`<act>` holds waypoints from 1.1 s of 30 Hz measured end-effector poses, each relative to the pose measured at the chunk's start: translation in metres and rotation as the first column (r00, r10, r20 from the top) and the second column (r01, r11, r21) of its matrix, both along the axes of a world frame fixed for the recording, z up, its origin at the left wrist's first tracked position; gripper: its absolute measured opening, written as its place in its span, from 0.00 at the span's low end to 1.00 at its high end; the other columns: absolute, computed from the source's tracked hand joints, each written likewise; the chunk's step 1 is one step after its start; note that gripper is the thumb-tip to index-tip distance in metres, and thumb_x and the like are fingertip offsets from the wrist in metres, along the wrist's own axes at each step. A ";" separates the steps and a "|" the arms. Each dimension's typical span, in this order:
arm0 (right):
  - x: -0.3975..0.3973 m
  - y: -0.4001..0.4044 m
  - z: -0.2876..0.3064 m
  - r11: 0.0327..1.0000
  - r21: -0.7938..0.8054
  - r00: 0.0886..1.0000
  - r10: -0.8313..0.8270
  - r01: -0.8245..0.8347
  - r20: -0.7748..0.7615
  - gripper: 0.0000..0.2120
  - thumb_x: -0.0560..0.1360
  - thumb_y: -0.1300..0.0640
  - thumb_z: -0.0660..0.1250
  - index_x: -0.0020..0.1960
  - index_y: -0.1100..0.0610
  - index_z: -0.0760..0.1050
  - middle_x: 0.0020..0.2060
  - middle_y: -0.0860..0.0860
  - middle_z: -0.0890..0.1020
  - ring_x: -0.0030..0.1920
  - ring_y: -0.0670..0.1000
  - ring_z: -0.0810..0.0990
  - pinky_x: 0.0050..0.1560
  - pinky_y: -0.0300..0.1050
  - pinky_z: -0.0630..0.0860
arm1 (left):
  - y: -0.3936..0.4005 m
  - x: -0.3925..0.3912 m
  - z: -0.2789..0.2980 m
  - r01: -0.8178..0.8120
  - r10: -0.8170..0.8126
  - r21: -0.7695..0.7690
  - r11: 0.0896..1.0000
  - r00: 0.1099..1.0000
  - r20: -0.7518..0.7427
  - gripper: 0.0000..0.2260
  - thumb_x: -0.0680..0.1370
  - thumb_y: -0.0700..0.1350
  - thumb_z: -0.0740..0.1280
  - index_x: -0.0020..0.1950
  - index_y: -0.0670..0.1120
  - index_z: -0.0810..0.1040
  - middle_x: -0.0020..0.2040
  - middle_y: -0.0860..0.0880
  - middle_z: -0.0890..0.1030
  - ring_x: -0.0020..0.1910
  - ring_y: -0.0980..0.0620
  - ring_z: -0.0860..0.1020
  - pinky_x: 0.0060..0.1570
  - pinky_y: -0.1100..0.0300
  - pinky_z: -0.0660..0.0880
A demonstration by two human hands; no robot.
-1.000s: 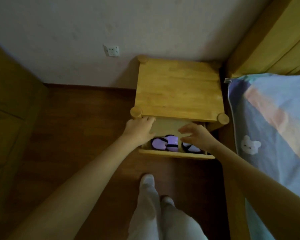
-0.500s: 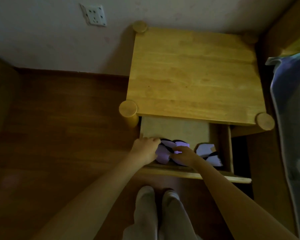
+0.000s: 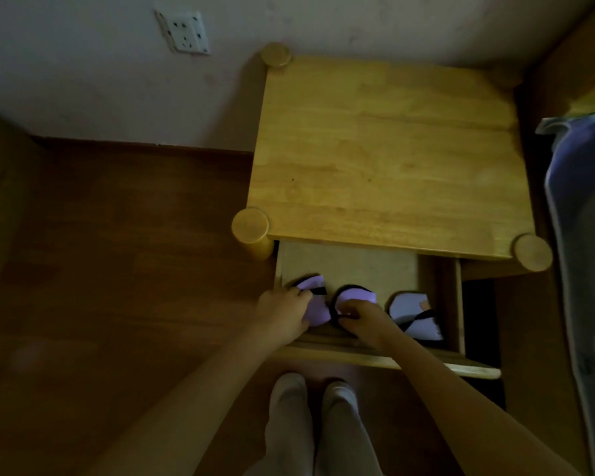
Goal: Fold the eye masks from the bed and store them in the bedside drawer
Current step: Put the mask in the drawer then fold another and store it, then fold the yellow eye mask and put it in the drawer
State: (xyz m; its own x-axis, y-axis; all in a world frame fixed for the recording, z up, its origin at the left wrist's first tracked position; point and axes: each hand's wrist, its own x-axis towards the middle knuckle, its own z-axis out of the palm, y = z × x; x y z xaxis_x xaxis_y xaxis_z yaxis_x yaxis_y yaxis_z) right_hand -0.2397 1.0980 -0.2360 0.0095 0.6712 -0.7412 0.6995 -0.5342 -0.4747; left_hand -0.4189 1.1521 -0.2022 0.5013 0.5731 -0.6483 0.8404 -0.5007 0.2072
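Note:
The bedside drawer point(image 3: 351, 266) is pulled open under the wooden nightstand top point(image 3: 389, 156). Three folded purple eye masks with black straps lie in a row along its front. My left hand point(image 3: 284, 316) has its fingers curled on the left eye mask point(image 3: 315, 304). My right hand point(image 3: 366, 321) grips the middle eye mask point(image 3: 356, 297). The right eye mask point(image 3: 414, 316) lies alone, touched by neither hand.
A bed with a blue patterned sheet point(image 3: 584, 269) runs down the right edge. My feet in white socks point(image 3: 313, 400) stand on the wooden floor point(image 3: 117, 269) just before the drawer front point(image 3: 426, 364). A wall socket point(image 3: 184, 30) is at upper left.
My head has moved closer over the nightstand. Both hands went from the drawer's top edge down into it; the left and middle masks now lie a little further apart.

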 end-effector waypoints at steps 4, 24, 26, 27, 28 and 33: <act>0.031 -0.005 0.063 0.996 0.054 0.990 0.067 -0.074 0.121 0.17 0.76 0.56 0.63 0.64 0.51 0.74 0.62 0.51 0.78 0.61 0.53 0.76 0.58 0.46 0.73 | 0.004 0.011 0.058 -0.017 0.014 0.043 0.999 0.997 0.073 0.20 0.79 0.50 0.61 0.71 0.49 0.65 0.66 0.47 0.72 0.63 0.44 0.73 0.55 0.50 0.71; 0.112 -0.043 0.615 0.653 0.756 0.941 -0.223 -0.048 0.253 0.27 0.72 0.57 0.71 0.70 0.53 0.68 0.65 0.51 0.74 0.67 0.50 0.70 0.63 0.37 0.64 | 0.028 0.088 0.583 0.135 -0.403 0.627 0.767 0.862 0.307 0.23 0.78 0.56 0.62 0.72 0.54 0.64 0.70 0.54 0.69 0.68 0.51 0.68 0.61 0.52 0.68; 0.113 -0.059 0.644 0.596 0.801 0.913 -0.291 -0.062 0.287 0.30 0.72 0.54 0.71 0.71 0.48 0.65 0.68 0.48 0.72 0.69 0.49 0.68 0.67 0.43 0.66 | 0.024 0.093 0.616 0.129 -0.473 0.687 0.715 0.813 0.339 0.24 0.78 0.55 0.61 0.74 0.54 0.62 0.72 0.54 0.68 0.69 0.51 0.67 0.61 0.52 0.68; 0.113 -0.067 0.658 0.567 0.820 0.890 -0.333 -0.074 0.311 0.30 0.72 0.52 0.71 0.71 0.46 0.64 0.69 0.46 0.71 0.69 0.48 0.67 0.67 0.44 0.66 | 0.023 0.095 0.631 0.123 -0.510 0.718 0.685 0.784 0.353 0.25 0.78 0.55 0.61 0.74 0.55 0.61 0.72 0.54 0.67 0.70 0.51 0.66 0.62 0.52 0.68; 0.112 -0.076 0.671 0.540 0.838 0.863 -0.383 -0.079 0.328 0.31 0.72 0.52 0.70 0.71 0.45 0.63 0.69 0.45 0.70 0.69 0.47 0.66 0.67 0.45 0.67 | 0.021 0.099 0.646 0.118 -0.547 0.744 0.657 0.754 0.364 0.26 0.78 0.55 0.61 0.74 0.55 0.60 0.73 0.54 0.66 0.70 0.52 0.66 0.62 0.52 0.67; 0.093 -0.129 0.723 0.406 0.913 0.699 -0.643 -0.038 0.315 0.31 0.72 0.51 0.71 0.72 0.46 0.63 0.70 0.45 0.69 0.70 0.48 0.66 0.67 0.48 0.68 | -0.001 0.120 0.711 0.128 -0.696 0.798 0.588 0.582 0.420 0.28 0.77 0.57 0.61 0.76 0.57 0.56 0.73 0.55 0.65 0.68 0.52 0.67 0.62 0.53 0.68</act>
State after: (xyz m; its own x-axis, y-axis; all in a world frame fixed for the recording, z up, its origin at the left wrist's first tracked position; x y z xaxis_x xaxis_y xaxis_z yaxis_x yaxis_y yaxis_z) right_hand -0.1471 0.9691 0.4866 0.5107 0.7479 0.4240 0.8482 -0.3578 -0.3905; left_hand -0.2989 1.1515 0.5085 0.8857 0.2548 0.3882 0.2590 -0.9649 0.0426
